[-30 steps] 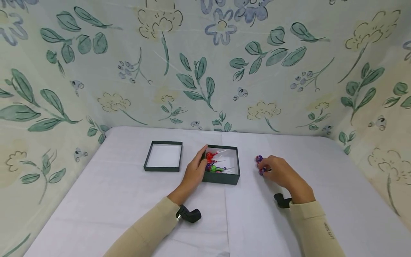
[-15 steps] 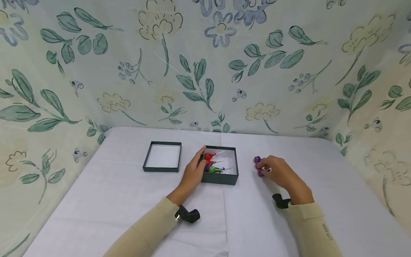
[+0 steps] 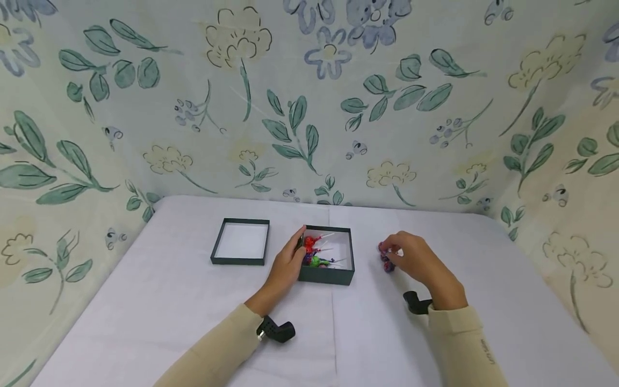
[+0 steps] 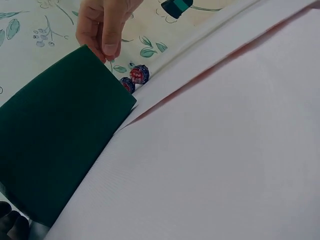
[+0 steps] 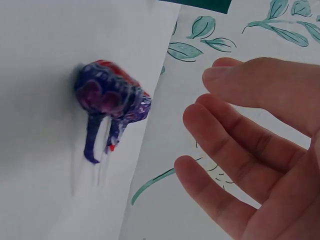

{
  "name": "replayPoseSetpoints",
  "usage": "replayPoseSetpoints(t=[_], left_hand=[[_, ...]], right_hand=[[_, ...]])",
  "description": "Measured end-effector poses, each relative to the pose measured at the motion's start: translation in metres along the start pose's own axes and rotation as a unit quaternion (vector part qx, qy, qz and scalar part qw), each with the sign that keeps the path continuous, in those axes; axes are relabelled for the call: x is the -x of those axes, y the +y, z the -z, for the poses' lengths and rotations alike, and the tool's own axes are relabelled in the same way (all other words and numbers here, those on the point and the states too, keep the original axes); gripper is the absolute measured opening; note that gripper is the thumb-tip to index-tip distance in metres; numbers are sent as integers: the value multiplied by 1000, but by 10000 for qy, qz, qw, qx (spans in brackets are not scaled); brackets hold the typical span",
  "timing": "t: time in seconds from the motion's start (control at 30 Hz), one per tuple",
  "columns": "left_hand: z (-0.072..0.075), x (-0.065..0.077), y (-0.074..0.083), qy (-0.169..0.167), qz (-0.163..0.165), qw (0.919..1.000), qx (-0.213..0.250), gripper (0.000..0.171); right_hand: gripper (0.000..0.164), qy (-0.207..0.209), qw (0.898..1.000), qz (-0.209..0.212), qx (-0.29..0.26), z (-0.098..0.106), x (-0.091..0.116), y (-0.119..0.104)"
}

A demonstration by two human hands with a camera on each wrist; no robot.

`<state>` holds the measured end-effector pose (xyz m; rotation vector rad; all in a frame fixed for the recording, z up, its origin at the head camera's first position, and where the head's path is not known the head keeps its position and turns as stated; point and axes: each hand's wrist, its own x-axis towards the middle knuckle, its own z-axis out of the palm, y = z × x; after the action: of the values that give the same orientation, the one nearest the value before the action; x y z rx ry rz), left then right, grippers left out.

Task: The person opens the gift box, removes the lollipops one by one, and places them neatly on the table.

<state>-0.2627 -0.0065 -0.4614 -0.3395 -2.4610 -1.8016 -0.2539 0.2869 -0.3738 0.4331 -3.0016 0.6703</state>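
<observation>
My left hand (image 3: 285, 265) grips the left side of a dark green open box (image 3: 326, 276), thumb at its rim. Inside the white interior lie several wrapped lollipops (image 3: 310, 244), red, green and purple, with white sticks toward the right. On the cloth right of the box, purple-blue wrapped lollipops (image 5: 112, 92) rest side by side. Close over them is my right hand (image 3: 416, 258), fingers loosely bent, thumb apart from the fingers and nothing between them in the right wrist view. In the left wrist view the box wall (image 4: 60, 130) hides most of my left hand.
A shallow green-edged lid (image 3: 240, 260) with a white inside lies left of the box. White cloth (image 3: 193, 322) covers the table, with a crease running near the box. A flower-printed curtain (image 3: 290, 107) stands behind and at both sides.
The right hand has lifted slightly off the loose lollipops, which show more of themselves now. The left hand and box stay in place while the head view tilts up a little.
</observation>
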Motion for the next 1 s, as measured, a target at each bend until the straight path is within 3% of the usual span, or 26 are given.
replayPoseSetpoints(t=[0.47,0.73,1.0], left_hand=[[9,4,0,68,-87,9999,-30,50],[3,2,-1,90,-12,10000,38,51],[1,4,0,91,-244,9996,83,51]], right_hand=[[19,283,9985,413,-215,6,-23,-38],[19,290,9976,530,-323,6,-30,-58],[22,375,9953,798,-412,1,-40,-77]])
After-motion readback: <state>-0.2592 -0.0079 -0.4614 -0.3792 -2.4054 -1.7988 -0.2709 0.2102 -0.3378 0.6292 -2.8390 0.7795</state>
